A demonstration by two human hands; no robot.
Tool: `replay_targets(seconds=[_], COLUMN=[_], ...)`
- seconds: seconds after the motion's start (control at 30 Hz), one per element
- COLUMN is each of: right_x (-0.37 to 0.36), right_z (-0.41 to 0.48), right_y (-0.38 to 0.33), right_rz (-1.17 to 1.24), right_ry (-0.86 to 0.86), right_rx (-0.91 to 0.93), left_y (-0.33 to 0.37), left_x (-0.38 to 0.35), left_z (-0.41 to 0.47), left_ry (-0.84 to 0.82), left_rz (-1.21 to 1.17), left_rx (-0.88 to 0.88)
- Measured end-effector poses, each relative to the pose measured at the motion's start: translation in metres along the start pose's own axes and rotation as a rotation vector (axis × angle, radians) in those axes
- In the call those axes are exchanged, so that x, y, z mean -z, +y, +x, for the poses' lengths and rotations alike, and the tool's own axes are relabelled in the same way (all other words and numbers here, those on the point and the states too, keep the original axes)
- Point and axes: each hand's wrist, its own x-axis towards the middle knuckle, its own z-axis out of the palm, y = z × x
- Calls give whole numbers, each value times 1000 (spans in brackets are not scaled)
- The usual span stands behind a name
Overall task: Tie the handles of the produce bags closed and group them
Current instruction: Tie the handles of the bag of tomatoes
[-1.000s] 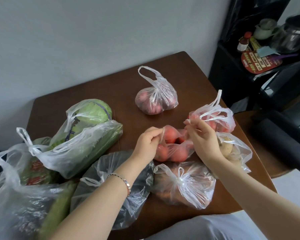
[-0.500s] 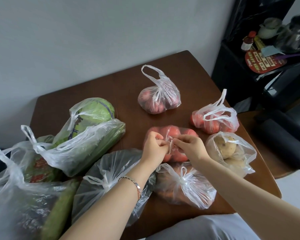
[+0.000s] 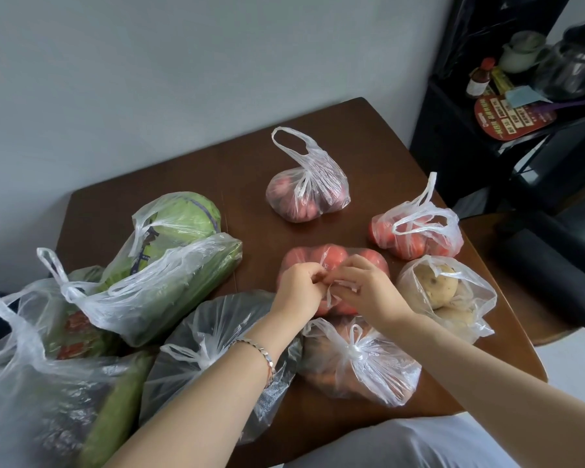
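Plainly, left hand [image 3: 299, 288] and right hand [image 3: 368, 292] touched above the tomato bag [image 3: 331, 256] on the desk [image 3: 250, 170], each grip pinching its handles [image 3: 343, 283], potato bag [image 3: 446, 292] at three o'clock.

This is looking like a home, most likely a dining corner close to a kitchen. A brown wooden table [image 3: 250, 170] is standing against a plain pale wall [image 3: 183, 79] and is carrying thin plastic shopping bags of fresh food, among them a cabbage bag [image 3: 179, 221], a tomato bag [image 3: 335, 255] and a potato bag [image 3: 446, 292]. Beside the table, a black shelf unit [image 3: 453, 157] is holding ordinary household things: a small brown bottle with a red cap [image 3: 479, 81], a pale lidded pot [image 3: 522, 52], a glass jug [image 3: 574, 72] and a red printed card [image 3: 500, 118].
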Motion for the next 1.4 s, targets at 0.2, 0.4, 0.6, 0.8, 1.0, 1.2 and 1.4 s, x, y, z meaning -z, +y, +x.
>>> replay_targets(seconds=[0.2,0.4,0.6,0.8,1.0,1.2,1.4], right_x=[-1,-2,3,16,17,10,14], right_z=[8,31,29,20,6,4,18], right_y=[-4,-7,-9,-2,2,-1,-4], right_rz=[229,830,227,143,139,339,135], right_ry=[73,339,193,79,-5,203,163], right_rx=[-187,-760,-595,-366,-246,-222,-242], left_y=[0,-3,-6,-4,1,0,-5], left_x=[11,0,-6,-7,-5,-4,-1], left_z=[4,-6,3,17,28,34,30], left_ry=[-3,10,150,172,59,26,18], left_rz=[-47,-44,-5,-85,-81,-334,-544], left_rx=[9,-142,-175,-20,59,246,385])
